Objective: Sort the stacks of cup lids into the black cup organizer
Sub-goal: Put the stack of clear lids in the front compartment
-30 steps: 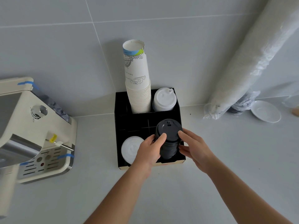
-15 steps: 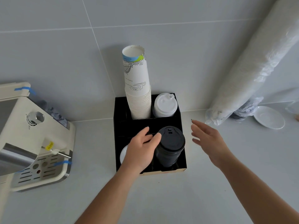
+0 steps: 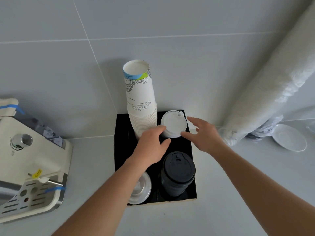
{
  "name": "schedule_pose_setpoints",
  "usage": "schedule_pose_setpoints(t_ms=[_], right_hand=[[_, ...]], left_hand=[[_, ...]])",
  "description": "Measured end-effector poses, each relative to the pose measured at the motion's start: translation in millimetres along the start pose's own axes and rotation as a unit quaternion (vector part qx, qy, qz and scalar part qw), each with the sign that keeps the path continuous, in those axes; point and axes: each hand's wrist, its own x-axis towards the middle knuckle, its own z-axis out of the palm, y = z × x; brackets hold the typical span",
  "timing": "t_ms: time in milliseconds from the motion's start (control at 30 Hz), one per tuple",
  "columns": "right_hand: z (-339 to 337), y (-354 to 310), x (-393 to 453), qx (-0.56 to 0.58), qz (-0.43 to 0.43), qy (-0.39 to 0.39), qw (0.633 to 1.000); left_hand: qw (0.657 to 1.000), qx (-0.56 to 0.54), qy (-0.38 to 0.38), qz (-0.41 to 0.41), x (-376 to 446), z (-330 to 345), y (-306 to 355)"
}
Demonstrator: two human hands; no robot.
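The black cup organizer (image 3: 192, 169) stands against the tiled wall. A stack of black lids (image 3: 177, 174) fills its front right slot, and a low stack of white lids (image 3: 140, 189) lies in the front left slot, partly hidden by my left forearm. A stack of white sip lids (image 3: 173, 124) rises from the back right slot. My left hand (image 3: 151, 145) and my right hand (image 3: 204, 135) flank that white stack with fingers apart, fingertips at its rim. Neither hand closes on it.
A tall stack of paper cups (image 3: 140, 97) stands in the organizer's back left slot. A cream coffee machine (image 3: 29, 167) sits at the left. A long plastic-wrapped sleeve of lids (image 3: 265, 82) leans on the wall at the right, beside a white saucer (image 3: 289, 137).
Both hands have let go of the black lid stack, which stays in the front right slot. They have moved back to either side of the white sip lid stack.
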Motion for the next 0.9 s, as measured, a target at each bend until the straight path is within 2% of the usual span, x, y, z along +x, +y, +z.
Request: schedule_pose_setpoints(t_ms=[133,333,500,700,900], right_hand=[[4,2,14,-0.030,-0.013,-0.022,0.999],[9,5,25,-0.063,-0.054,-0.027,0.996],[7,4,32,-0.073,-0.076,-0.030,0.994],[5,9,31,-0.052,-0.054,-0.039,0.996],[11,12,27,-0.043,-0.061,-0.044,0.996]], left_hand=[[0.994,0.092,-0.030,0.041,13,5,6],[0.981,0.171,-0.055,0.073,25,11,2],[0.977,0.190,-0.041,0.090,34,17,0],[0.971,0.207,-0.004,0.120,38,24,2],[0.967,0.221,-0.002,0.128,42,27,-2]])
